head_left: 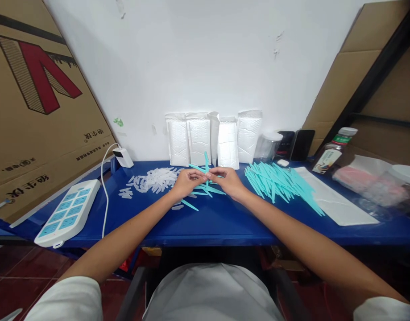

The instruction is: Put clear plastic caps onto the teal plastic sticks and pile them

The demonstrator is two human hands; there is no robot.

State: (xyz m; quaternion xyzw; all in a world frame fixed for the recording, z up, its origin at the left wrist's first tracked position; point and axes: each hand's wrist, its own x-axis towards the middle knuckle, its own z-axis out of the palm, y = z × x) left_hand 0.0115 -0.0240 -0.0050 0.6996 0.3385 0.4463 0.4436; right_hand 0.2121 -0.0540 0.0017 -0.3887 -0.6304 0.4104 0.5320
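Observation:
Over the middle of the table, the fingertips of my left hand (188, 182) and my right hand (229, 180) meet in a pinch. A slim teal plastic stick (206, 159) stands up between them, and both hands are closed on it. My fingers hide its middle, and any small piece there cannot be made out. Several loose teal sticks (190, 205) lie beneath and around the hands. Left of my left hand is a heap of small translucent plastic pieces (159, 179). To the right of my right hand spreads a large pile of teal sticks (275, 180).
White padded envelopes (200, 138) lean on the wall behind the hands. A white power strip (69, 214) and a charger (123, 157) with cable are at left. At right are a flat white envelope (338, 200), a clear jar (270, 147), phones (301, 145) and a bottle (333, 151).

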